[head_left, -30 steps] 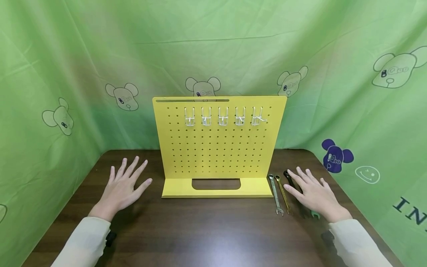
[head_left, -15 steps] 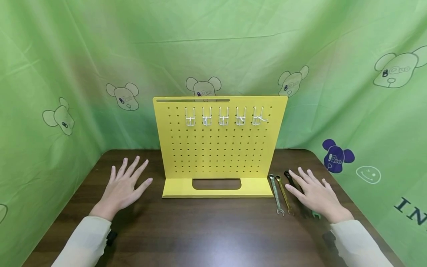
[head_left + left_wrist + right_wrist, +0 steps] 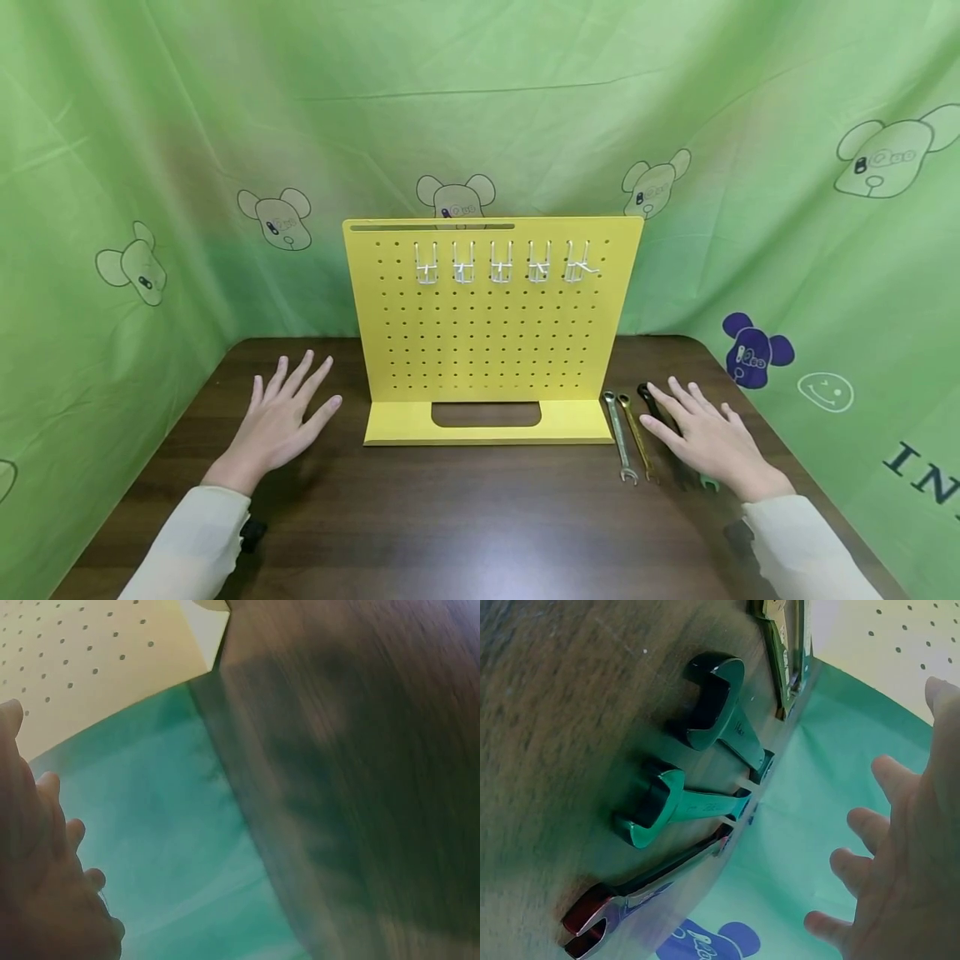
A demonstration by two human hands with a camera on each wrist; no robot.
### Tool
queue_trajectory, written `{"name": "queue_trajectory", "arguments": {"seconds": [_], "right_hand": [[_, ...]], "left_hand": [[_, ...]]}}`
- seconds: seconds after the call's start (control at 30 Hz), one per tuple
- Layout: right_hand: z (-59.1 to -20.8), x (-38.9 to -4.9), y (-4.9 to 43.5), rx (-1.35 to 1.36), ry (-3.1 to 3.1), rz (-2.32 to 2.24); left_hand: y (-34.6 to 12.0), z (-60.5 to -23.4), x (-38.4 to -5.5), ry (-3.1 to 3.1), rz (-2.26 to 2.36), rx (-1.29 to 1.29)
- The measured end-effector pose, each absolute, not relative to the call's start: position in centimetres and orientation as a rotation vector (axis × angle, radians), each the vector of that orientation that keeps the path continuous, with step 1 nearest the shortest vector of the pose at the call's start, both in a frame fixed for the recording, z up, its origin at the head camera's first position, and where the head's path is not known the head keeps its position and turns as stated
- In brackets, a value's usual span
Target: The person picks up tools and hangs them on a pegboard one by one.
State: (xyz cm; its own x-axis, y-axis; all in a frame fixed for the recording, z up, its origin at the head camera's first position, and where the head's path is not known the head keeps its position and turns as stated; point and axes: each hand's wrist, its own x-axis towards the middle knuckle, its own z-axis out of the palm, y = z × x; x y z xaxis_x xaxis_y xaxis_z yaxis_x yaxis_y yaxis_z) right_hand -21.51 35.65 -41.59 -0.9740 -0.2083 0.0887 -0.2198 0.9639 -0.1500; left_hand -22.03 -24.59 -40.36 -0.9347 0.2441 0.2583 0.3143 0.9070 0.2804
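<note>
My left hand (image 3: 273,425), fingers spread, is over the left side of the table and holds nothing. On the right my right hand (image 3: 708,437) is likewise spread, above a row of combination wrenches. A silver wrench (image 3: 619,437) and a gold wrench (image 3: 637,435) lie uncovered beside the board. My right hand partly hides a black wrench (image 3: 648,400) and a green wrench (image 3: 708,482). The right wrist view also has a red wrench (image 3: 604,919) at the row's outer end. Between both hands stands a yellow pegboard (image 3: 487,333) with several white wire hooks (image 3: 501,265) along its upper part.
The pegboard's base (image 3: 397,421) sits on the dark wooden table (image 3: 450,517), with a cut-out in its middle. Green fabric (image 3: 480,100) printed with bear heads encloses the back and both sides.
</note>
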Motion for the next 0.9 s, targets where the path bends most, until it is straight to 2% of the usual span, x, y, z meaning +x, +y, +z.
{"name": "queue_trajectory", "arguments": {"seconds": [0.5, 0.9], "right_hand": [[-41.5, -21.5, 35.2, 0.327, -3.057, 0.439], [-41.6, -21.8, 34.7, 0.375, -3.053, 0.715]], "left_hand": [[-24.3, -40.6, -23.2, -2.863, -0.917, -0.401], [-22.3, -38.9, -25.1, -2.662, -1.403, -0.415]]}}
